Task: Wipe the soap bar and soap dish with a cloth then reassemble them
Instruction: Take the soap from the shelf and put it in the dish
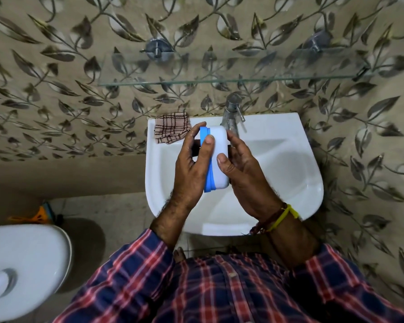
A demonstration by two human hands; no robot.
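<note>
i saw both hands raised over the white ceramic washbasin [278, 183], holding a white rectangular plastic soap dish with a blue band along one long edge [216, 159] between them. the left hand [191, 169] had its grip closed around the blue side of the dish, thumb lying across the band and fingertips reaching over the far end. the right hand [245, 173] had its grip pressed against the white side, thumb resting on the top face and fingers curled behind it. the dish was held on edge, clear of the basin, just in front of the chrome single-lever tap [232, 115]. i could not tell whether the soap bar was inside. a folded beige cloth with dark checked lines [172, 128] lay on the basin's back left corner, partly behind the left fingertips. yellow and red-brown thread bands [278, 217] circled the right wrist. a clear glass shelf [219, 78] was fixed on the leaf-patterned tiled wall [56, 89] above.
</note>
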